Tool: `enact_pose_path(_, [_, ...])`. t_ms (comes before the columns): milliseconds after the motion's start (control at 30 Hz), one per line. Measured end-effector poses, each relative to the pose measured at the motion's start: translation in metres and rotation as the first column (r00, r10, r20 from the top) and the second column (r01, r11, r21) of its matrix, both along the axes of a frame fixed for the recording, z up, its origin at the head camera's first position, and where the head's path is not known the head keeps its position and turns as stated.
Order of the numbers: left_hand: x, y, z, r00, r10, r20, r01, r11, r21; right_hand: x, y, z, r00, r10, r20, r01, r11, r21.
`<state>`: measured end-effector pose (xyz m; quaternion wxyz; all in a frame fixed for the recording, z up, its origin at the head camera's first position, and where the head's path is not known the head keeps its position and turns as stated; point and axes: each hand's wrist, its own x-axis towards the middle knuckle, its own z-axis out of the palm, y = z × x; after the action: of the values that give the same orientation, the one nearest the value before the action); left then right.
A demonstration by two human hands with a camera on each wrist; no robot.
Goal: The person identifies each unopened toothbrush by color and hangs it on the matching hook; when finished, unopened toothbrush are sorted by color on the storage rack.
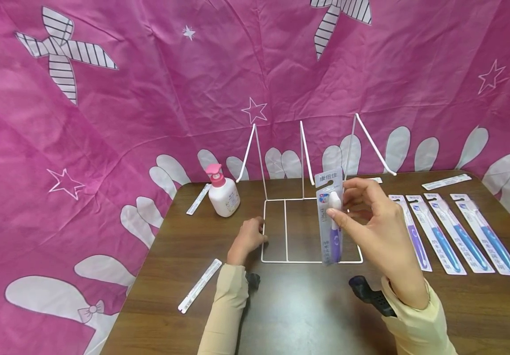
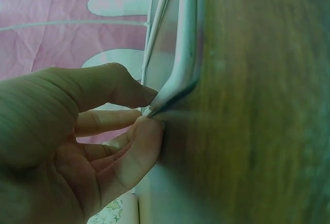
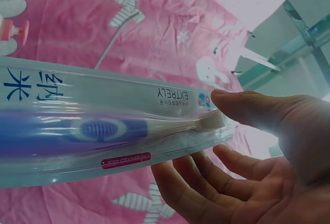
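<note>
My right hand [image 1: 381, 222] holds up a packaged purple toothbrush [image 1: 335, 244], pinching the upper part of its blister pack between thumb and fingers. The pack hangs upright in front of the right part of a white wire rack [image 1: 312, 262]. In the right wrist view, the thumb lies on the front of the pack near the white bristles [image 3: 210, 121] and the fingers are behind it. My left hand [image 1: 248, 239] is at the left side of the rack's base. Up close in the left wrist view, its thumb and fingers pinch the rack's white wire [image 2: 185, 44].
Several toothbrush packs, one purple [image 1: 418, 241] and others blue [image 1: 497, 241], lie in a row on the right. A white pump bottle [image 1: 224, 197] with a pink top stands back left. Narrow white strips lie about, one left front [image 1: 199, 286], another back right [image 1: 447, 182].
</note>
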<state>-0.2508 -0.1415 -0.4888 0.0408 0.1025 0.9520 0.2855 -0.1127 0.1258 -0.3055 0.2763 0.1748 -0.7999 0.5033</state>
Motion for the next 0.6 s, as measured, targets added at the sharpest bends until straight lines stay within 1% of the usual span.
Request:
enact_pose_path(100, [0.0,0.0,0.0,1.0,0.006,0.003,-0.006,1.0,-0.002,-0.003,-0.004,-0.003,1.0,0.001,0.024,-0.001,1.0,0.014])
enact_pose_path(200, [0.0,0.0,-0.001,1.0,0.007,0.005,-0.007,1.0,-0.002,-0.005,-0.007,-0.006,1.0,-0.001,0.025,0.001,1.0,0.016])
enact_pose_path(333, [0.0,0.001,-0.001,1.0,0.011,0.01,-0.011,1.0,0.006,-0.01,-0.009,-0.009,1.0,-0.003,0.003,0.003,1.0,0.014])
enact_pose_path(500, [0.0,0.0,-0.001,1.0,0.013,0.008,-0.013,1.0,0.009,-0.014,-0.011,-0.012,1.0,0.002,0.017,-0.002,1.0,0.006])
enact_pose_path(600, [0.0,0.0,-0.001,1.0,0.012,0.005,-0.012,1.0,0.01,-0.017,-0.011,-0.013,1.0,-0.009,0.018,0.009,1.0,0.008])
